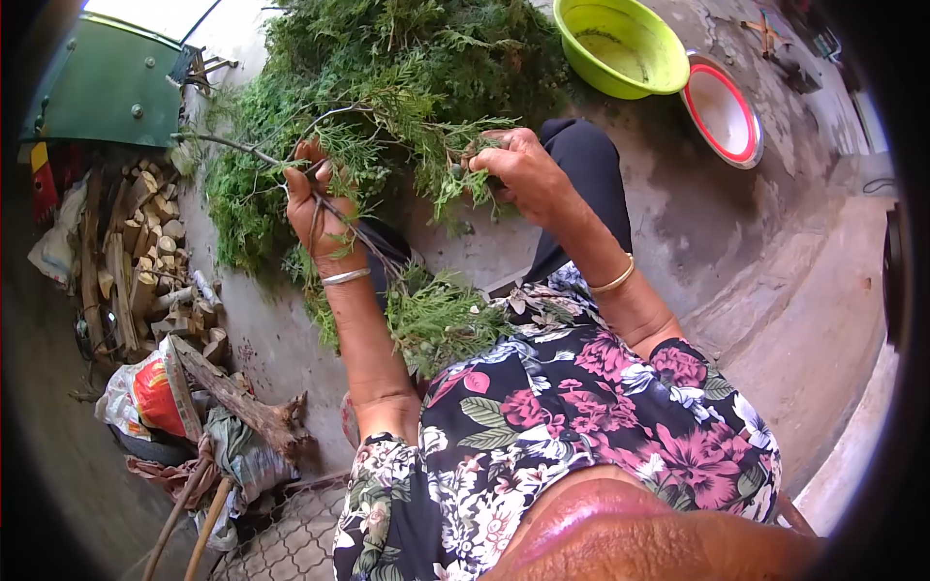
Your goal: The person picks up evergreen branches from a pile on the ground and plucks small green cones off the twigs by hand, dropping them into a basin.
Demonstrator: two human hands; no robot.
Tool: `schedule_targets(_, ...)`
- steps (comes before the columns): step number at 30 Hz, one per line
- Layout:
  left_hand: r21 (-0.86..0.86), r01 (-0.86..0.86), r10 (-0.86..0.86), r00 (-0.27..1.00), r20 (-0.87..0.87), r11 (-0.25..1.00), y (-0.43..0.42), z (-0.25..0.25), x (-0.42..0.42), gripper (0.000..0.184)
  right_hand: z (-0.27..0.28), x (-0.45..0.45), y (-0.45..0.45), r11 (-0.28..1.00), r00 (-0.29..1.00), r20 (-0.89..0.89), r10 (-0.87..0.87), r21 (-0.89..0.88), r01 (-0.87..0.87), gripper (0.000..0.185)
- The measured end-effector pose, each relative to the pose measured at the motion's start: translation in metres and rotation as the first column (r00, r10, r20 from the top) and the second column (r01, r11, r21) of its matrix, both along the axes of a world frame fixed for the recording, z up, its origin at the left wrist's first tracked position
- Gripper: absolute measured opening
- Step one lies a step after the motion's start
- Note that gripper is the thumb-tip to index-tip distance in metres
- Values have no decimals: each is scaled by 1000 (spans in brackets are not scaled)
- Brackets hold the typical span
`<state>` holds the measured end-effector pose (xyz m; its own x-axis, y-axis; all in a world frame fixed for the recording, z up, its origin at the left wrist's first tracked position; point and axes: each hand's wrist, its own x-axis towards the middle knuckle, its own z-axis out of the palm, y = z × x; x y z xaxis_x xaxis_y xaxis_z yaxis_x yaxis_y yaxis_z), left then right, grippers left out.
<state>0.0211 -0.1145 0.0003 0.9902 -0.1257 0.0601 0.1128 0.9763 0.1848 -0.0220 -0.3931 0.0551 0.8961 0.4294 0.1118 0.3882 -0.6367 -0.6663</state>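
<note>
My left hand (325, 213) is closed round the woody stem of a leafy evergreen branch (334, 126). One bare end of it sticks out to the left, and feathery green sprays spread to the right and down toward my lap. At the right, my right hand (528, 174) pinches the tip of a green spray; small round cones show close to its fingers. Exactly what lies between those fingertips is partly hidden. Behind both hands rises a large heap of cut evergreen branches (417, 39) on the concrete floor.
A lime-green basin (668, 63) stands beyond my right knee, with a red-rimmed white basin (746, 131) beside it. On the left are stacked split firewood (155, 232), a thick log (242, 402), plastic bags (160, 392) and wooden poles (208, 528). A green metal panel (107, 87) stands at upper left.
</note>
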Motion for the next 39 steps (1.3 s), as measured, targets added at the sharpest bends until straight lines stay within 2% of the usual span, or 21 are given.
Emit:
schedule_targets(2,215,-91,92,996,3,973,6,1,1,38,-2,1,-1,999,998,-49,42,23,-41,23)
schedule_targets(3,167,-48,47,999,15,985,8,0,4,36,-2,2,-1,998,996,-66,57,31,-55,26)
schedule_targets(4,167,-51,50,999,14,985,9,0,5,36,-3,7,0,973,939,-344,33,227,49,26)
schedule_targets(5,173,-52,49,999,23,983,11,0,7,36,-3,9,2,905,805,-590,66,375,202,26)
schedule_targets(6,179,-53,48,998,32,982,11,2,9,37,-7,9,4,905,805,-590,66,376,201,26)
schedule_targets(9,268,-84,78,996,33,960,8,10,14,37,-20,10,10,769,786,-611,88,544,337,17)
schedule_targets(10,323,-128,132,991,12,938,5,15,15,38,-20,9,11,751,908,-411,81,624,216,18)
schedule_targets(12,278,-101,89,994,55,955,3,22,17,36,-21,11,12,735,979,-192,65,673,83,19)
schedule_targets(13,233,-72,50,994,99,970,1,24,19,34,-19,15,11,790,994,88,62,604,-103,23)
schedule_targets(15,179,-61,49,996,71,982,-4,28,24,35,-11,18,6,837,929,361,85,480,-263,26)
schedule_targets(16,127,-54,48,998,47,991,-5,29,26,35,-1,16,0,732,980,-146,133,682,2,27)
schedule_targets(17,127,-53,48,998,46,991,-4,31,28,35,4,15,-4,628,764,-593,254,701,336,29)
schedule_targets(18,136,-9,-4,995,97,991,-2,32,30,36,2,16,-5,628,764,-594,253,701,337,29)
schedule_targets(20,148,34,-57,986,155,988,2,35,37,38,-1,19,-7,470,708,-684,178,691,549,31)
schedule_targets(22,64,106,-120,956,268,992,6,39,44,41,0,21,-11,468,725,-671,156,696,544,28)
schedule_targets(25,31,140,-143,940,309,990,10,51,50,41,-3,25,-14,404,734,-671,103,703,585,18)
schedule_targets(27,6,171,-164,931,328,985,13,59,54,41,0,27,-15,414,677,-729,101,650,637,17)
schedule_targets(28,11,176,-169,928,331,984,15,60,55,41,0,29,-15,409,681,-725,101,655,636,17)
schedule_targets(30,115,56,-98,911,400,992,16,62,54,41,-1,35,-13,371,715,-684,143,707,602,18)
schedule_targets(36,-53,198,-153,879,451,979,-3,74,34,43,6,65,-25,164,827,-559,64,823,544,11)
schedule_targets(39,-157,291,-188,862,471,944,-10,82,25,43,12,61,-19,255,820,-552,148,823,508,13)
